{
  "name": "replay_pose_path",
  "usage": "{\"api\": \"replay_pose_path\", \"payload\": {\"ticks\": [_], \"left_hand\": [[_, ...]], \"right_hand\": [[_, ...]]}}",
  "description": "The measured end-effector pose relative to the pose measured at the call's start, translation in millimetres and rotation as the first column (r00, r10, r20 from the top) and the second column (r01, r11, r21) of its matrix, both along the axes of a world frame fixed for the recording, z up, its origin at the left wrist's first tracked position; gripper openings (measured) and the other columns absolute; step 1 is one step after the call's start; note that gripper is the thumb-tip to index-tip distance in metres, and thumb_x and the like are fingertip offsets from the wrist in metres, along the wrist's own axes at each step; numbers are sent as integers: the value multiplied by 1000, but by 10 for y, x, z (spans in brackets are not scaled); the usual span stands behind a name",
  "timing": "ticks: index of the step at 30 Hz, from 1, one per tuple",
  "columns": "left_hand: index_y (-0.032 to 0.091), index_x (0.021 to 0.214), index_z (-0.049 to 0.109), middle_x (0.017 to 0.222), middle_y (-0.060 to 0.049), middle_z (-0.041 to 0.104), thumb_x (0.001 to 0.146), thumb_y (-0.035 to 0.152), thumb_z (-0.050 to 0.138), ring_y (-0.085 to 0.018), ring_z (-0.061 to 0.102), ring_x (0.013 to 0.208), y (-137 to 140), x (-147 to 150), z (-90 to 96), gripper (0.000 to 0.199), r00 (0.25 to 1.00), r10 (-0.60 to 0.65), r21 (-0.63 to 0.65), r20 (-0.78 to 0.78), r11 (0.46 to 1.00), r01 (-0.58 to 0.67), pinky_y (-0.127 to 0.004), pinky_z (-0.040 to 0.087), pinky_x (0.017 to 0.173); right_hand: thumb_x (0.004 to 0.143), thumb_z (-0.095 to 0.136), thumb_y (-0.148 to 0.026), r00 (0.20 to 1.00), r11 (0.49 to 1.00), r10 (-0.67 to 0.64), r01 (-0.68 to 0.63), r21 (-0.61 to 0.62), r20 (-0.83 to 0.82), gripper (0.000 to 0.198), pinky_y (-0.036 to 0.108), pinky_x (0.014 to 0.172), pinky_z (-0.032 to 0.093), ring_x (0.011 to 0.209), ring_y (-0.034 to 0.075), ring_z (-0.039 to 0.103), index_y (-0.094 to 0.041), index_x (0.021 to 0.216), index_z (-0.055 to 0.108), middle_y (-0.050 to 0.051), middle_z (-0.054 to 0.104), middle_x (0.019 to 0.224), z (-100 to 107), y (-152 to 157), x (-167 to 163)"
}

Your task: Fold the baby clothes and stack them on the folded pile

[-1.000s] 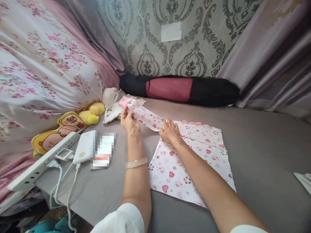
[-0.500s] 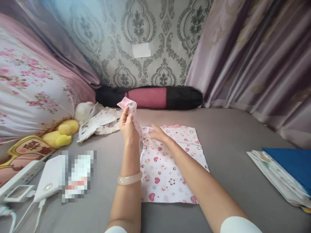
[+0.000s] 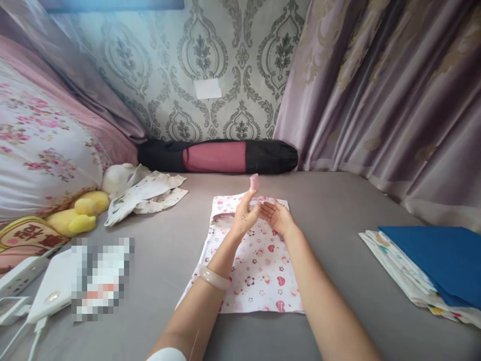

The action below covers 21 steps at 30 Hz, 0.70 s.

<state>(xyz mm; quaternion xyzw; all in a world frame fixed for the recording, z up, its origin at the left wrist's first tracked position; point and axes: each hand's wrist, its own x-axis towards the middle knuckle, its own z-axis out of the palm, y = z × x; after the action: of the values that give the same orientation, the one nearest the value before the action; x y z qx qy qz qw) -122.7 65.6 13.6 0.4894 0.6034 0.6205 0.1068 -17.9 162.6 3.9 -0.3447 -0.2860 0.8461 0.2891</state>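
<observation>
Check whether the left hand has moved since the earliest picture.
Yes, rightward. Judged against the long bag by the wall, the left hand was left of its pink panel; now it shows below that panel's right edge.

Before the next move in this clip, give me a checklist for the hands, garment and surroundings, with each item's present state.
1. Printed garment spread on grey sheet: ok.
2. Left hand holding pink cuff: ok, raised.
3. Right hand touching the garment: cannot tell; fingers extended near the left hand.
4. Blue cloth apart from garment: ok, off to the right.
5. White device apart from garment: ok, off to the left.
</observation>
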Motion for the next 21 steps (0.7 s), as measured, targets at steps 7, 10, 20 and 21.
{"api": "replay_pose_path", "payload": {"ticks": [7, 10, 20, 21], "left_hand": [[19, 119, 66, 146, -16, 47, 86, 28, 57, -32, 34, 141, -85, 230, -129, 36, 903, -328, -433, -278, 882, 188, -51, 30, 113], [19, 115, 68, 142, -14, 51, 91, 34, 54, -29, 39, 138, -105, 225, -92, 32, 917, -306, -386, -256, 902, 193, -45, 36, 111], [13, 123, 56, 129, -15, 61, 91, 11, 37, -24, 54, 125, -185, -328, -285, 38, 806, 175, -455, -565, 749, -481, -43, 38, 108], [12, 126, 54, 133, -16, 59, 92, 13, 36, -25, 51, 128, -211, -362, -303, 38, 781, 175, -471, -599, 712, -521, -45, 35, 110]], "right_hand": [[95, 37, -54, 991, 994, 109, -108, 19, -81, 48, 33, 59, 55, 64, 21, 66, -17, 83, 64, 8, 67, 64, 65, 93, 79], [87, 55, -22, 999, 994, 44, -45, 95, 18, 13, 27, 58, 54, 62, 17, 65, -16, 78, 63, 4, 66, 64, 32, 101, 45], [75, 56, 1, 960, 955, -143, 70, 288, 242, 18, 28, 67, 60, 69, 16, 70, -14, 81, 64, 2, 70, 66, 41, 149, 64], [76, 57, 0, 954, 951, -151, 68, 301, 261, 16, 28, 66, 60, 67, 16, 70, -13, 81, 64, 3, 70, 66, 33, 157, 73]]}}
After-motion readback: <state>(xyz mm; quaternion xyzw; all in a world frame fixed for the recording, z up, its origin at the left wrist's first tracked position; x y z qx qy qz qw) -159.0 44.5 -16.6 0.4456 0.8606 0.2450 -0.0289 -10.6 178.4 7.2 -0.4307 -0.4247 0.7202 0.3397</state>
